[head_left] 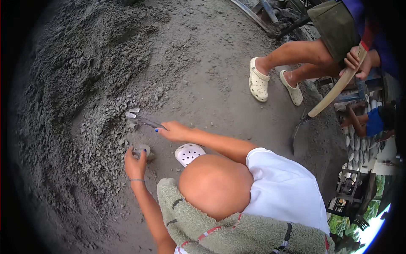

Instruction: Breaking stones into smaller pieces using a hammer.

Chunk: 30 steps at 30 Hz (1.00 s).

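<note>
By the gravel (103,144), your left hand (135,164) has fingers curled round a cup (148,152), perhaps steadying it; your right hand (175,131) clasps a tool (149,122).

Pale round thing (148,153), eight o'clock: partly hidden by the left hand (135,164); kind unclear.
Tool (150,123), nine o'clock: butt hidden in the right hand (175,131); tip too small to tell.
Clog (188,154), seven o'clock: heel behind the knee (215,183).
Towel (262,235), five o'clock: cut off below.
Co-worker (311,53), two o'clock: head cut off.
Far person (373,122), three o'clock: small, blurred.
</note>
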Motion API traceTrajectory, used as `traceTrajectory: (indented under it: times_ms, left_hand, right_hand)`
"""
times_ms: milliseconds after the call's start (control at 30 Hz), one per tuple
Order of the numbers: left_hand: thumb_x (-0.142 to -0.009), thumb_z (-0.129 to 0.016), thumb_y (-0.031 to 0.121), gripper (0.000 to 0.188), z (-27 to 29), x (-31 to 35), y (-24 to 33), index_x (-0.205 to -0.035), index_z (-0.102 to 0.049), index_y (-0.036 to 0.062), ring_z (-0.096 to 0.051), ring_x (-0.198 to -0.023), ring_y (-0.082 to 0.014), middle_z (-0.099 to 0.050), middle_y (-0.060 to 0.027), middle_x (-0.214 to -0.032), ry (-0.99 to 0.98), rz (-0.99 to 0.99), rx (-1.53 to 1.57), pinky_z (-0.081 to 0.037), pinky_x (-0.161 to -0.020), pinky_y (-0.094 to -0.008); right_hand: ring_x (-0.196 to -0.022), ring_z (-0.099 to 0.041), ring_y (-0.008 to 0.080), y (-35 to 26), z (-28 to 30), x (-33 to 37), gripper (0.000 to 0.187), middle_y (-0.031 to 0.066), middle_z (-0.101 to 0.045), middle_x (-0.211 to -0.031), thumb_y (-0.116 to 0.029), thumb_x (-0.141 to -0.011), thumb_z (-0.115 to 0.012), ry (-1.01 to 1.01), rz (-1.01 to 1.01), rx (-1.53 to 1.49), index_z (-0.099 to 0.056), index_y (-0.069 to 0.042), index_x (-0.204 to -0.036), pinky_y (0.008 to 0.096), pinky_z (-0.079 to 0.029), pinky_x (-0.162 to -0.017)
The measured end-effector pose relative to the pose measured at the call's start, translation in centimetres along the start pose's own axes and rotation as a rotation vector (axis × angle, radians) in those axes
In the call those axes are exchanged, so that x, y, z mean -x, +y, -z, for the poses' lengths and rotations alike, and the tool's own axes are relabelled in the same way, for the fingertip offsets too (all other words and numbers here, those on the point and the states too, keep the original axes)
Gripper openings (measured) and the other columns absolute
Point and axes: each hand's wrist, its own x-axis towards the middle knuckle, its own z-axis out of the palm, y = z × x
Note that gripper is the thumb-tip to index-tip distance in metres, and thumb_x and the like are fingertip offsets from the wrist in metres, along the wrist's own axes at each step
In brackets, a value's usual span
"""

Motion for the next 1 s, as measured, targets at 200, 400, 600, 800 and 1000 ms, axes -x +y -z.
traceTrajectory:
  times_ms: [200, 400, 600, 800, 1000]
  left_hand:
    - [-0.068, -0.058, 0.032, 0.046, 0.8, 0.2, -1.4, -0.101, -0.052, -0.0003, -0.053, -0.084, -0.0291, -0.055, -0.0171, -0.092, 0.014, 0.001, 0.111, -0.041, -0.072, -0.0350]
    - [-0.067, -0.059, 0.031, 0.046, 1.2, -0.7, -2.6, -0.099, -0.053, -0.0015, -0.054, -0.079, -0.0269, -0.056, -0.0179, -0.091, 0.068, 0.045, 0.139, -0.043, -0.069, -0.0337]
    - [-0.068, -0.057, 0.030, 0.043, 1.7, -0.2, -3.0, -0.097, -0.053, -0.0013, -0.053, -0.089, -0.0287, -0.055, -0.0181, -0.095, 0.103, 0.044, 0.255, -0.041, -0.075, -0.0346]
    - [-0.069, -0.056, 0.033, 0.044, 2.3, 0.0, -3.8, -0.099, -0.053, 0.0009, -0.053, -0.089, -0.0292, -0.055, -0.0178, -0.095, 0.061, 0.130, 0.208, -0.041, -0.075, -0.0348]
    - [-0.068, -0.056, 0.035, 0.047, 1.8, -1.4, -2.7, -0.099, -0.053, 0.0004, -0.053, -0.089, -0.0303, -0.055, -0.0191, -0.095, 0.035, 0.115, 0.167, -0.041, -0.076, -0.0354]
  right_hand:
    - [-0.047, -0.041, 0.0135, -6.6, 3.0, 3.9, 0.031, 0.0073, -0.045, -0.051, -0.032, -0.082, -0.046, 0.122, 0.258, -0.213, -0.049, -0.002, -0.075, 0.0292, -0.034, -0.045]
    - [-0.049, -0.042, 0.0145, 0.6, -0.9, 2.8, 0.031, 0.0079, -0.045, -0.051, -0.032, -0.082, -0.045, 0.111, 0.061, 0.023, -0.049, -0.002, -0.074, 0.0305, -0.036, -0.047]
    - [-0.046, -0.035, 0.0166, -2.4, 0.7, 2.1, 0.033, 0.0094, -0.043, -0.050, -0.032, -0.082, -0.046, -0.028, 0.007, 0.049, -0.047, -0.001, -0.072, 0.0336, -0.032, -0.045]
    - [-0.045, -0.040, 0.0204, -5.5, -0.8, 1.6, 0.032, 0.0112, -0.045, -0.051, -0.030, -0.082, -0.046, 0.028, 0.166, -0.100, -0.049, 0.001, -0.076, 0.0336, -0.033, -0.045]
    - [-0.047, -0.043, 0.0232, 0.2, -1.7, -3.5, 0.034, 0.0123, -0.046, -0.052, -0.032, -0.083, -0.044, -0.011, 0.042, 0.185, -0.048, 0.001, -0.074, 0.0337, -0.034, -0.047]
